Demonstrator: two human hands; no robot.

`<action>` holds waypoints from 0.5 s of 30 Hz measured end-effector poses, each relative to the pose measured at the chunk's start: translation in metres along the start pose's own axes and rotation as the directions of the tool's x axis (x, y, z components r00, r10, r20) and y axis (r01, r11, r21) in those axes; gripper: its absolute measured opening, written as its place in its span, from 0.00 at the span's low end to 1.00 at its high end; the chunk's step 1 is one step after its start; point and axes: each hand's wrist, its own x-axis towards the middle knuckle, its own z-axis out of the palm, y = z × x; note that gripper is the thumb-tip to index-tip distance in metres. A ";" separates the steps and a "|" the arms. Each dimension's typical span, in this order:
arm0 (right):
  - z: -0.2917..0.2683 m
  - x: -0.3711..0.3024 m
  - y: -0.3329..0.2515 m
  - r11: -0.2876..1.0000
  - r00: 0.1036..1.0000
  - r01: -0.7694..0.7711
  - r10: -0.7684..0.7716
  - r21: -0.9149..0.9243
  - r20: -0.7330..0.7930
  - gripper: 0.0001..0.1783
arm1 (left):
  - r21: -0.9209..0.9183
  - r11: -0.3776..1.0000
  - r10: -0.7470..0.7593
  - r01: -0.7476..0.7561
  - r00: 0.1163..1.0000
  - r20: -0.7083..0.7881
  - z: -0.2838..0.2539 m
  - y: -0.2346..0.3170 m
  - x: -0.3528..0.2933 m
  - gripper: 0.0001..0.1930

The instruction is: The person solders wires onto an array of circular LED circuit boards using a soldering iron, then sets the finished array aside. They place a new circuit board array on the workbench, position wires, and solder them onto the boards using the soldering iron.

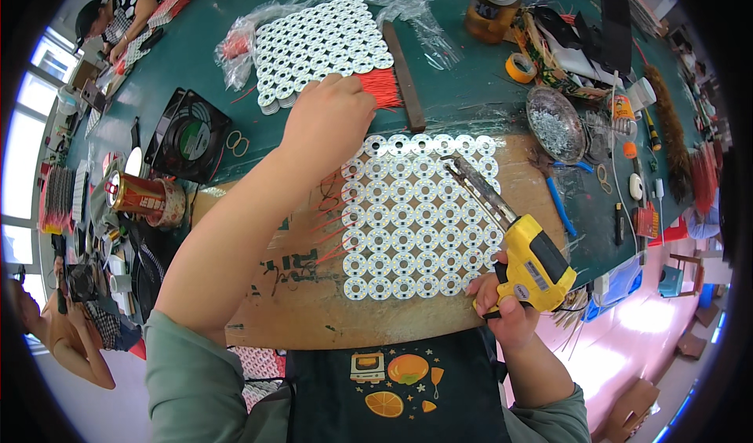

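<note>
My left hand (333, 113) reaches to the near edge of a stack of white ring-shaped circuit boards (321, 43). It lies against a bundle of red wires (380, 88), its fingers curled in and the fingertips hidden. In my right hand (510, 317) is a yellow and black soldering gun (537, 262), gripped by the handle. Its long metal front points up and left, over the right side of a sheet of joined ring boards (392, 227). That sheet lies flat on a brown work board (314, 317). Several thin red wires (333, 247) stick out along its left edge.
A dark flat bar (404, 78) lies right of the wire bundle. A metal dish (557, 125), blue-handled pliers (561, 206) and orange tape (520, 68) are to the right. Left are a black fan (188, 137) and a red can (137, 193). Two other people sit at left.
</note>
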 end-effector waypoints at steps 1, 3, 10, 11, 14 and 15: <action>0.002 0.000 -0.001 1.000 0.999 -0.026 0.026 -0.003 -0.024 0.41 | 0.072 0.997 0.013 -0.012 1.000 -0.015 0.007 -0.001 0.008 0.04; 0.003 -0.001 -0.001 0.999 0.997 -0.047 0.047 -0.004 -0.058 0.42 | 0.143 0.988 0.051 -0.052 0.999 0.016 0.015 -0.005 0.022 0.05; 0.003 0.001 -0.004 0.999 0.999 -0.033 0.033 0.016 -0.025 0.43 | 0.269 0.962 -0.025 -0.041 0.970 0.240 0.022 -0.009 0.046 0.05; 0.003 0.002 -0.004 0.999 0.999 -0.034 0.035 0.016 -0.018 0.43 | 0.243 0.970 -0.053 -0.011 0.965 0.256 0.021 -0.008 0.049 0.05; 0.002 0.002 -0.003 0.999 0.999 -0.039 0.039 0.014 -0.012 0.43 | 0.093 0.988 -0.144 0.120 0.936 0.323 0.013 -0.008 0.051 0.08; 0.002 0.002 -0.004 0.999 0.999 -0.039 0.039 0.015 -0.013 0.43 | 0.093 0.989 -0.142 0.118 0.935 0.324 0.010 -0.008 0.053 0.08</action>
